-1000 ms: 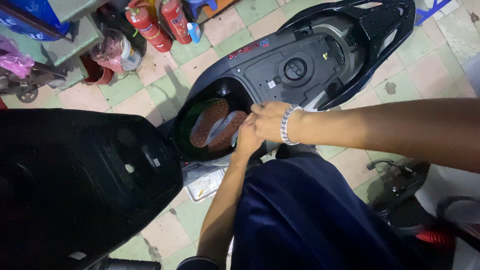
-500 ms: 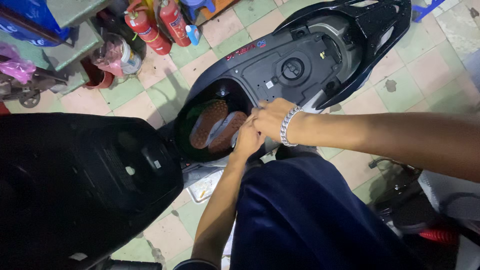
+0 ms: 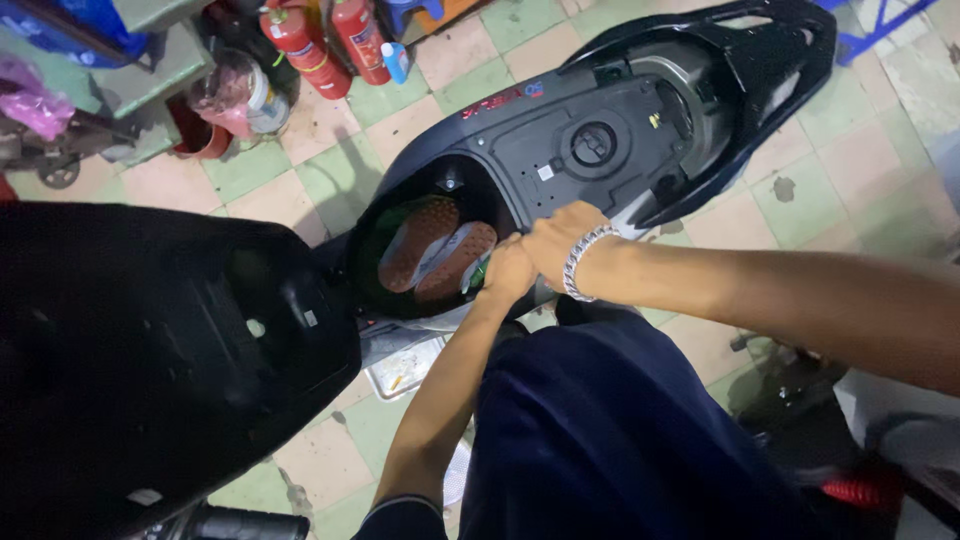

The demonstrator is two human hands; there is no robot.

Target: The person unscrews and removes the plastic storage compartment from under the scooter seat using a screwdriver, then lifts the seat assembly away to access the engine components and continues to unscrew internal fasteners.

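A dark scooter (image 3: pixel 600 150) stands with its seat (image 3: pixel 150 350) swung up at the left, baring the under-seat compartment (image 3: pixel 375 215). A pair of shoes (image 3: pixel 435 250) lies sole-up inside it. My left hand (image 3: pixel 507 272) reaches up from below to the compartment's right rim, fingers curled, next to a small green and white thing I cannot make out. My right hand (image 3: pixel 555 238), with a silver bracelet (image 3: pixel 583 262) on the wrist, comes in from the right and rests against the left hand on the same rim. What either hand grips is hidden.
Two red fire extinguishers (image 3: pixel 325 40) and a clear bag of things (image 3: pixel 235 95) stand on the tiled floor at the back left. A metal tray (image 3: pixel 405 365) lies on the floor under the scooter. My dark trousers (image 3: pixel 620 440) fill the foreground.
Both hands stay at the compartment rim, hardly moved. The view has shifted slightly.
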